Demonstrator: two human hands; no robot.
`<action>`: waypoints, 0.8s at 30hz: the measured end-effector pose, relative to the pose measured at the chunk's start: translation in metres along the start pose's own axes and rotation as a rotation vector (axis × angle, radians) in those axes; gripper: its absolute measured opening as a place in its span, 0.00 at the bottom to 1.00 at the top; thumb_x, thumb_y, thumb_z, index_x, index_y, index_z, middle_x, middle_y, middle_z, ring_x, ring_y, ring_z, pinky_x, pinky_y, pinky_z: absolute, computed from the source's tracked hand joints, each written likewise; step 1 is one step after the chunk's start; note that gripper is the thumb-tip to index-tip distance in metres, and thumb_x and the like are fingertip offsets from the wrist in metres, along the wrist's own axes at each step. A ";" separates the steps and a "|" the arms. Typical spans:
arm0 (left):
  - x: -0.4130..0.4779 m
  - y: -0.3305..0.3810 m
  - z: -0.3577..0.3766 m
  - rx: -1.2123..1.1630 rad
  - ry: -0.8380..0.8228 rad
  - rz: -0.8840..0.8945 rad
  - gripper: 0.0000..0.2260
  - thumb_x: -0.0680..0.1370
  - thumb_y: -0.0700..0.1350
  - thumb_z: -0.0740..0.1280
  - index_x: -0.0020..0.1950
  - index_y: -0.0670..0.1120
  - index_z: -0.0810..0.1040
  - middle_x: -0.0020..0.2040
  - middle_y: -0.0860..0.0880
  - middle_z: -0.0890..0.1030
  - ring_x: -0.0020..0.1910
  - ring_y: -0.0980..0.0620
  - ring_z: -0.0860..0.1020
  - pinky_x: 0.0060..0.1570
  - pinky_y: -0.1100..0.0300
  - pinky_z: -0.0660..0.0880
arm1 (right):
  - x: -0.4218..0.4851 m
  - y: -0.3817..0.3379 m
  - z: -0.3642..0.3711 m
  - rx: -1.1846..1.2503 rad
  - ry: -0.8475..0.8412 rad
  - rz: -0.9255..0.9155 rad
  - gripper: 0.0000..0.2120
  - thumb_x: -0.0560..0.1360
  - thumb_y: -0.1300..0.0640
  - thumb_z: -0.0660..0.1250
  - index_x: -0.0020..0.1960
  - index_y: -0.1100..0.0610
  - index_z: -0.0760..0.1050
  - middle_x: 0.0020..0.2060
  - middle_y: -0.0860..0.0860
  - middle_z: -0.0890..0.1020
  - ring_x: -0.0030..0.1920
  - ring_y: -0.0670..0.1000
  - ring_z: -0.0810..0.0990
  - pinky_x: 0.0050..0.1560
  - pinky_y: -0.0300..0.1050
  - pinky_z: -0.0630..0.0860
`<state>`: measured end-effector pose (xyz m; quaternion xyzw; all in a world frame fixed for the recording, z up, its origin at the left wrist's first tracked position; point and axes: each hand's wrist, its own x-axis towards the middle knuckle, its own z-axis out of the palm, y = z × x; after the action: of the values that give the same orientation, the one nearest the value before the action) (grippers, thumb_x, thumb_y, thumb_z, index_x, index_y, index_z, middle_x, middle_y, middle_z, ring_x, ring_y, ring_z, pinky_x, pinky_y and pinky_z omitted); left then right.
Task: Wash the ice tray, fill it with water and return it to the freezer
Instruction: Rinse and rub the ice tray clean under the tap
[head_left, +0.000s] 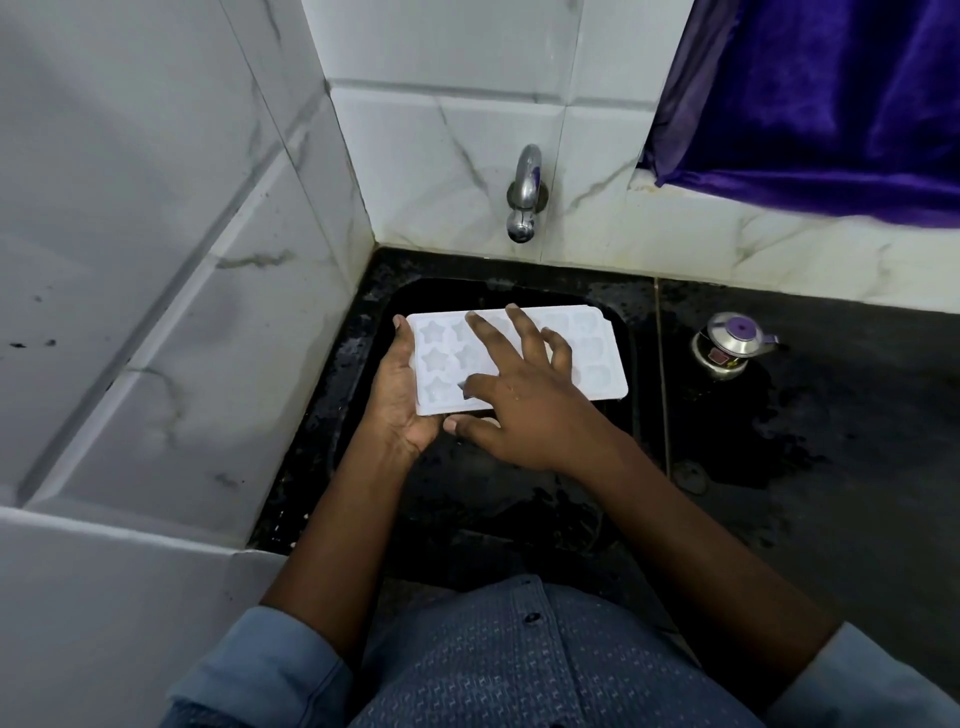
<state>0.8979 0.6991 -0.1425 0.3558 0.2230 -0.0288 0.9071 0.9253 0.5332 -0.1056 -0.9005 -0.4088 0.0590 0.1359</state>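
Ice tray (597, 358) over the sink (631, 364), at centre. Left hand (400, 400) at the tray's 9 o'clock end, under it; right hand (519, 400) on top, fingers spread. Tap (525, 195) at 12 o'clock on the wall. Small metal pot (732, 345) at 3 o'clock on the counter (831, 415). Curtain (810, 98) at 1 o'clock.

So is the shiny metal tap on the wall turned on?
Off, it seems: no water falls from the shiny metal tap onto the white plastic ice tray.
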 end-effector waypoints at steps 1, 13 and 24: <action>-0.001 0.000 0.001 -0.009 -0.002 -0.004 0.38 0.83 0.70 0.53 0.77 0.41 0.73 0.71 0.37 0.79 0.68 0.36 0.80 0.65 0.37 0.78 | 0.000 0.000 -0.002 -0.007 -0.009 0.011 0.24 0.77 0.30 0.59 0.61 0.43 0.82 0.85 0.51 0.48 0.83 0.61 0.38 0.78 0.69 0.42; -0.008 -0.002 0.007 -0.050 0.042 -0.021 0.34 0.84 0.69 0.53 0.67 0.41 0.80 0.63 0.37 0.84 0.55 0.39 0.87 0.43 0.44 0.85 | -0.003 -0.006 -0.004 -0.027 -0.079 0.040 0.24 0.79 0.31 0.61 0.67 0.43 0.80 0.85 0.51 0.46 0.83 0.61 0.36 0.78 0.69 0.38; -0.008 -0.008 -0.004 -0.023 0.077 -0.025 0.35 0.83 0.69 0.54 0.71 0.41 0.78 0.62 0.36 0.84 0.56 0.38 0.86 0.45 0.43 0.85 | 0.002 -0.019 0.000 0.040 -0.045 0.007 0.18 0.80 0.34 0.62 0.64 0.41 0.77 0.85 0.51 0.46 0.83 0.62 0.37 0.78 0.70 0.42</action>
<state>0.8876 0.6951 -0.1466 0.3434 0.2623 -0.0238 0.9015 0.9133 0.5468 -0.0999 -0.8974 -0.4075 0.0878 0.1444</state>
